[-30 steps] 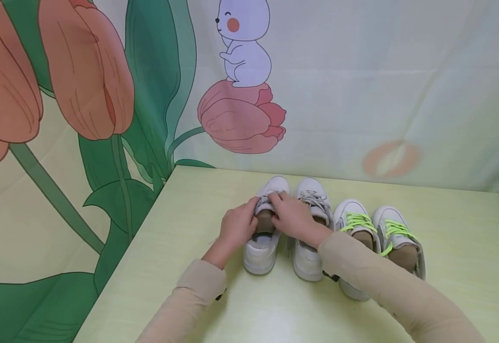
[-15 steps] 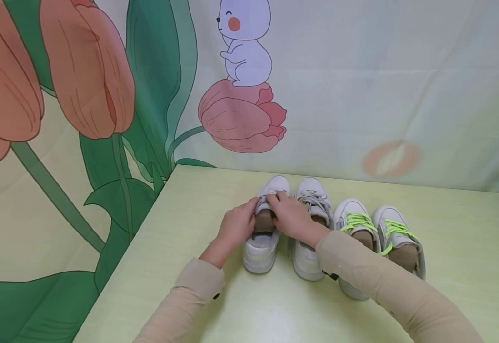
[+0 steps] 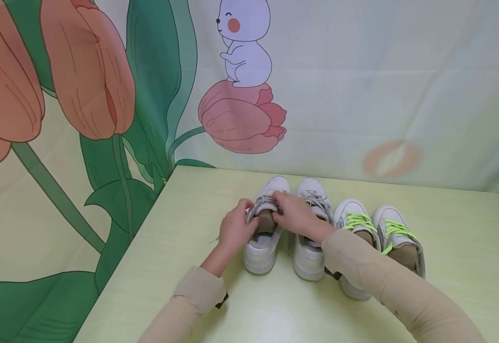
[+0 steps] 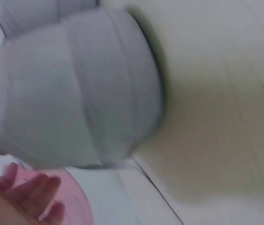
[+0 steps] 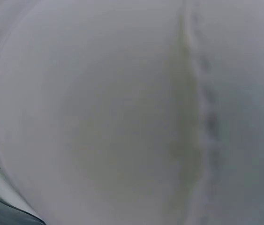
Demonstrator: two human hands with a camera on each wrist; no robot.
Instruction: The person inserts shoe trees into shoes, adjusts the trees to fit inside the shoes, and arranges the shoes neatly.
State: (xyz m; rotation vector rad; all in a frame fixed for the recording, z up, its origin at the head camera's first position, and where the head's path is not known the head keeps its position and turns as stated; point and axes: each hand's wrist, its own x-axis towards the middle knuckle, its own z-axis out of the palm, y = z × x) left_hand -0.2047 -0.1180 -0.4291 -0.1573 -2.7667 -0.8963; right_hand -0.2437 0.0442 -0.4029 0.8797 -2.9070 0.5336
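Note:
A white sneaker [image 3: 260,259] with grey laces stands at the left of a row, toe pointing away; a brown filling [image 3: 267,221] sits in its opening. My right hand [image 3: 297,215] grips the opening's right edge, fingers on the laces and thumb at the filling. On the left side, my left hand [image 3: 234,228] curves around the edge, its index finger apart from its thumb. The left wrist view shows some loosely bent fingers [image 4: 33,197] beyond the heel [image 4: 75,89]; I cannot tell whether thumb and index pinch the edge. A blurred pale surface [image 5: 117,112] fills the right wrist view.
Close on the right stands the matching sneaker [image 3: 307,267], partly under my right hand. Farther right are two white sneakers with neon-green laces [image 3: 361,220], partly covered by my right sleeve [image 3: 382,271]. A printed cloth [image 3: 331,95] rises behind the pale yellow-green table [image 3: 206,200].
My left hand's fingers have shifted left off the laces and opened a little from the thumb. My right fingertips have moved slightly right. The shoes stay in place.

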